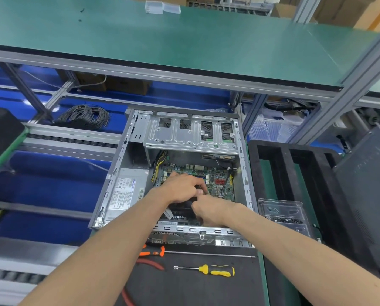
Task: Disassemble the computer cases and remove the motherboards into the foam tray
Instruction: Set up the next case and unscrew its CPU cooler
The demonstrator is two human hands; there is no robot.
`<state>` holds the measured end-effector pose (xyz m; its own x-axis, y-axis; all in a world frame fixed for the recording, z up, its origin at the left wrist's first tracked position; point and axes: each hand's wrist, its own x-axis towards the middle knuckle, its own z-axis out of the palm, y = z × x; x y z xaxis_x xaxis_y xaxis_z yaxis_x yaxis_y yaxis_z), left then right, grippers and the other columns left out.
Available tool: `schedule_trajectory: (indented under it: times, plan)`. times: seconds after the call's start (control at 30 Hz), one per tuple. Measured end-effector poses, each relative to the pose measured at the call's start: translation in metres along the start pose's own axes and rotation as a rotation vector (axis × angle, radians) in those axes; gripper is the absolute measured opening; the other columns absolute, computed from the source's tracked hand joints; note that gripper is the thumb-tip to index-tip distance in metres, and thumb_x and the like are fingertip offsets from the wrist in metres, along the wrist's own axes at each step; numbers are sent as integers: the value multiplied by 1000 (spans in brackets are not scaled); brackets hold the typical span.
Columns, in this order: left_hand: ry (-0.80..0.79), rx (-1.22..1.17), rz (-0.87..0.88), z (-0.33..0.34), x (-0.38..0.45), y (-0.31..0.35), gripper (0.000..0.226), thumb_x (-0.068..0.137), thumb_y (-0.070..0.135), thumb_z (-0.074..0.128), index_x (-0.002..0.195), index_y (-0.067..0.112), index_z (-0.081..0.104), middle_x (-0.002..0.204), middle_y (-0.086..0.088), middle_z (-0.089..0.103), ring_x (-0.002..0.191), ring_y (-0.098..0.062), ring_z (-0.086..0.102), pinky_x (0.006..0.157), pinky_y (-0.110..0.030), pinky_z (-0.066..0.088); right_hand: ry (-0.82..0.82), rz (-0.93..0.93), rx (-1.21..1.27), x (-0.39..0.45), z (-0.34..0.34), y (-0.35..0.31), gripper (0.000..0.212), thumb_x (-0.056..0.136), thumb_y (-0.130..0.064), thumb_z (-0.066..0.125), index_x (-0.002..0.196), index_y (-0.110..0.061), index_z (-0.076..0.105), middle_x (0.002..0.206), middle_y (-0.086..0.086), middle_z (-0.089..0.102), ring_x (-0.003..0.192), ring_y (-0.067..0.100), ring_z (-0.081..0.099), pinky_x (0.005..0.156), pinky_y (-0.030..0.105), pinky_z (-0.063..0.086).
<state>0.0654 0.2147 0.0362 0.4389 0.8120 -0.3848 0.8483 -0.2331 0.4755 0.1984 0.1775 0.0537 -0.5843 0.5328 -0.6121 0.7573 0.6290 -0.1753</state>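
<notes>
An open grey computer case (118, 164) lies on the bench with its side panel off. Inside it sits a green motherboard (215, 180), with a metal drive cage (184, 133) above and a silver power supply (125, 191) at the left. Both hands reach into the case over a black fan and heatsink (182, 209) on the board. My left hand (180, 187) grips a black part at the heatsink's top. My right hand (211, 209) closes on the same part from the right. A black foam tray (273, 168) with long slots stands right of the case.
Two screwdrivers, orange-handled (153, 252) and yellow-handled (220, 270), and red-handled pliers (151, 263) lie on the black mat in front of the case. A clear plastic box of screws (284, 215) rests on the foam tray. A dark side panel (370, 195) leans at right. Coiled cable (85, 117) lies behind.
</notes>
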Motion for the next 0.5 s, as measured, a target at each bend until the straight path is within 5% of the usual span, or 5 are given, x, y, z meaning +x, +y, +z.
schedule_trajectory:
  times: [0.17, 0.5]
  plan:
    - [0, -18, -13, 0, 0, -3, 18, 101, 35, 51, 109, 43, 64, 100, 14, 66, 101, -13, 52, 106, -43, 24, 30, -25, -38, -1, 0, -2, 29, 89, 8, 49, 68, -9, 41, 62, 6, 40, 54, 21, 39, 56, 34, 35]
    - [-2, -53, 0, -1, -1, -4, 17, 99, 36, 53, 108, 45, 64, 110, 15, 68, 106, -11, 53, 105, -41, 22, 34, -52, -11, -4, -1, -1, 27, 85, 7, 54, 65, -6, 42, 60, 5, 39, 52, 17, 34, 51, 33, 33]
